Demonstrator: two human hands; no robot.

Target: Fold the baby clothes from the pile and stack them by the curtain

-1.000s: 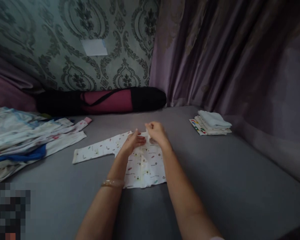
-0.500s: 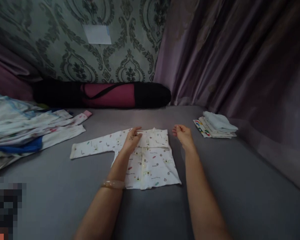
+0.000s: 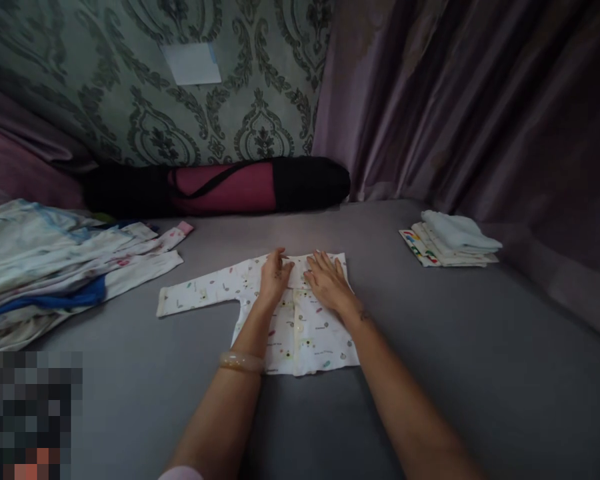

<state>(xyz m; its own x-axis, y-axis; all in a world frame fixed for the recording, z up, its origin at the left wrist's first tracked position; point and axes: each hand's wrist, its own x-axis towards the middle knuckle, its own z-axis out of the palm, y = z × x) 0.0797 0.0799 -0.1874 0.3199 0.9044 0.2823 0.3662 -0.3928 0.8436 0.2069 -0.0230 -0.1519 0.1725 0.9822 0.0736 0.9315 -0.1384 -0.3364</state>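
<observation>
A small white printed shirt [image 3: 320, 340] lies on the grey bed sheet [image 3: 480, 373]. One sleeve stretches out to the left; on the right side no sleeve sticks out, and a band of cloth lies across the upper chest. My left hand [image 3: 276, 275] rests on the upper part near the collar, fingers apart, a bangle on its wrist. Flat on the upper right part lies my right hand [image 3: 329, 281] with its fingers spread.
Loose baby clothes [image 3: 80, 257] are heaped at the left. Folded clothes [image 3: 450, 239] sit in a stack at the right. A black and pink long bag [image 3: 230, 188] lies along the patterned wall, beside purple curtains [image 3: 430, 100].
My right hand has moved left from beside the shirt and now lies flat on it with fingers spread. My left hand stays near the collar. The view has shifted slightly.
</observation>
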